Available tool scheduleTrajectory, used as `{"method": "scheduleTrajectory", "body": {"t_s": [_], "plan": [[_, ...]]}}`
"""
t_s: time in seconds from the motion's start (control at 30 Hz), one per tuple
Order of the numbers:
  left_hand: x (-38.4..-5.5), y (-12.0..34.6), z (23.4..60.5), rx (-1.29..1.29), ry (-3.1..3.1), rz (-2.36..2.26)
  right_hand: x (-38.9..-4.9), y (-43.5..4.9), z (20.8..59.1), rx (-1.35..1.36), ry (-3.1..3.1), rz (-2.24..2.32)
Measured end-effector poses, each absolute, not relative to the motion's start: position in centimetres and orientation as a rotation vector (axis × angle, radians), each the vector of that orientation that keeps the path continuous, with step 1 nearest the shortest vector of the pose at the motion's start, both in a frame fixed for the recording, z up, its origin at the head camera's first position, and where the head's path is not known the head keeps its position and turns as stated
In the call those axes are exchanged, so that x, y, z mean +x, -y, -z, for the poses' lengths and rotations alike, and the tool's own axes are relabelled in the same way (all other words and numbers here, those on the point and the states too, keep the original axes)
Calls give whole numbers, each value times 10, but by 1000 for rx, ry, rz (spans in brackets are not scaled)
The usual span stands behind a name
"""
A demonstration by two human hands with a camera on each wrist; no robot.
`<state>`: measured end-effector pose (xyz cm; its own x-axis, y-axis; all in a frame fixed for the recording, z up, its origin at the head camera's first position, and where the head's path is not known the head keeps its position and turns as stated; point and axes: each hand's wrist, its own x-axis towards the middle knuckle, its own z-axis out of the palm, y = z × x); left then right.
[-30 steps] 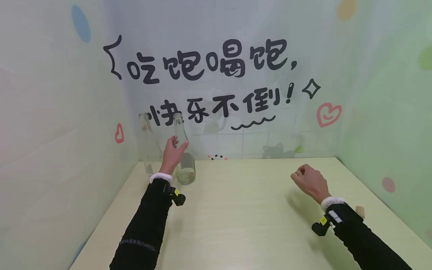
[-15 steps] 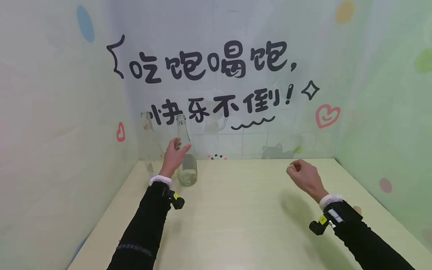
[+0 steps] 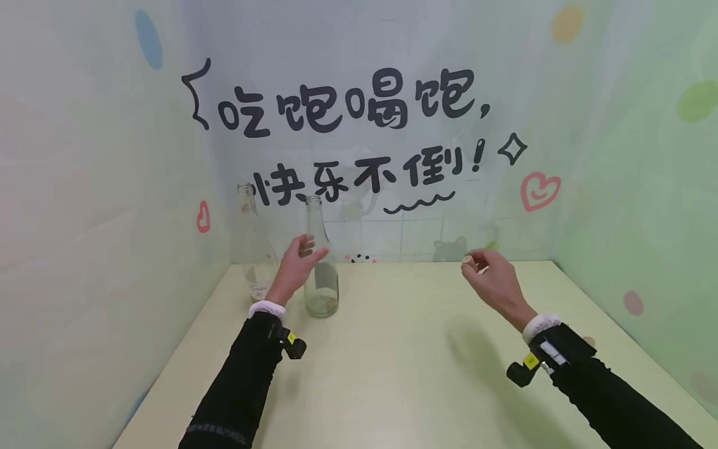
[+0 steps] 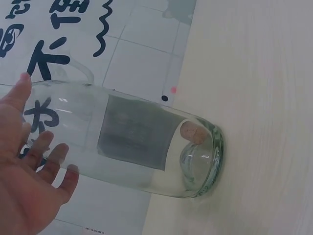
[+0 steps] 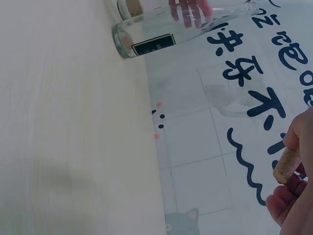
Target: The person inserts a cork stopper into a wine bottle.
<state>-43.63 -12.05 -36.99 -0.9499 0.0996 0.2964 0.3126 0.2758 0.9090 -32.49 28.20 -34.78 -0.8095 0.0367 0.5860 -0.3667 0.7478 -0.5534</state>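
Note:
A clear glass bottle (image 3: pixel 321 274) with a dark label stands upright at the back left of the table. My left hand (image 3: pixel 297 267) holds it around the upper body, with the thumb on one side and curled fingers on the other. In the left wrist view, a brown cork-like piece (image 4: pixel 194 132) shows through the glass near the base. My right hand (image 3: pixel 495 284), raised above the table on the right, pinches a cork (image 5: pixel 287 165) between thumb and fingers. A second clear bottle (image 3: pixel 258 255) stands behind and left of my left hand, which partly hides it.
The pale wooden table (image 3: pixel 381 368) ends at a printed back wall (image 3: pixel 370 37), with side walls to left and right. A small brown object (image 3: pixel 589 341) lies on the table beyond my right forearm, mostly hidden.
My left hand and the bottle have shifted right and slightly nearer. My right hand, with the cork, has moved left and upward toward the bottle.

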Motion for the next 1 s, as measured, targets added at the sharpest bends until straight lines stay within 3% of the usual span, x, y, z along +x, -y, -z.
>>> {"method": "scheduleTrajectory", "body": {"t_s": [1.0], "plan": [[-367, 100, 364, -769, 2527, 1628, -275, -226, 297, 530, 2076, -1059]]}}
